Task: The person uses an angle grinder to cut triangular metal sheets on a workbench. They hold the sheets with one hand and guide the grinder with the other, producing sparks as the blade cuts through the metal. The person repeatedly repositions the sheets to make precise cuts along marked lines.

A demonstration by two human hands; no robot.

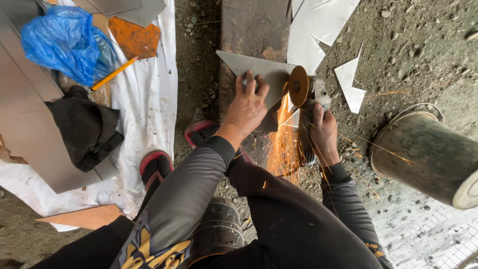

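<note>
My left hand [249, 105] presses flat on a grey triangular metal sheet [259, 67] that lies on a rusty steel plate [249, 25]. My right hand [323, 133] grips the body of an angle grinder [311, 94]. Its orange disc [298, 85] bites into the right edge of the sheet. Orange sparks [284, 144] spray down toward my legs.
White offcut triangles [351, 82] lie on the dirt at right. A dark bucket [428, 154] lies tipped at far right. At left, a white sheet carries a blue plastic bag [62, 42], a pencil [113, 73], black cloth [84, 127] and grey panels. Red-edged sandals [157, 167] sit by my knees.
</note>
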